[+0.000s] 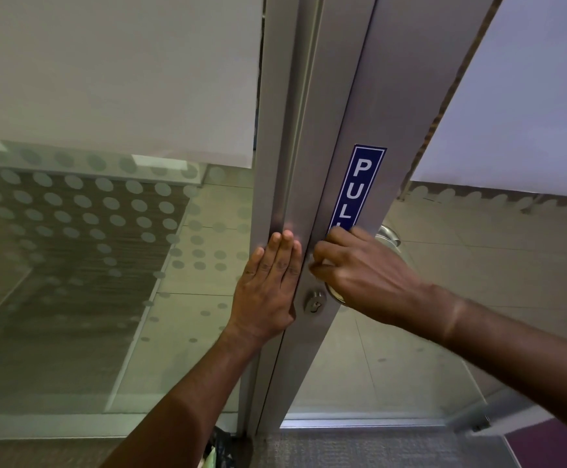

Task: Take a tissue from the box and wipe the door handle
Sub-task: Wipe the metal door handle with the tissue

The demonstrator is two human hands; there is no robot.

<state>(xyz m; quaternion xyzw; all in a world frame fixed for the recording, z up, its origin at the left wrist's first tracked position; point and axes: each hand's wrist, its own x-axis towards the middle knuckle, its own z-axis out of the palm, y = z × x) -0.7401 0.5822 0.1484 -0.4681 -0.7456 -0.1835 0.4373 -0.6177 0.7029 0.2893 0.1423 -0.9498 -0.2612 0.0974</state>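
Observation:
My right hand [359, 275] is closed around the door handle [336, 296] on the aluminium door stile [349, 170]. The hand hides most of the handle, and only its round metal base shows under the palm. Something pale shows between the fingertips; I cannot tell whether it is tissue or metal. My left hand [270, 282] lies flat on the fixed frame [275, 163] just left of the door edge, fingers straight, holding nothing. No tissue box is in view.
A key cylinder [314, 303] sits below the handle and a blue PULL sticker [356, 187] above it. A second metal knob [389, 235] shows on the far side of the glass. A dotted frosted glass panel [106, 214] is at the left, and the door glass [511, 265] at the right.

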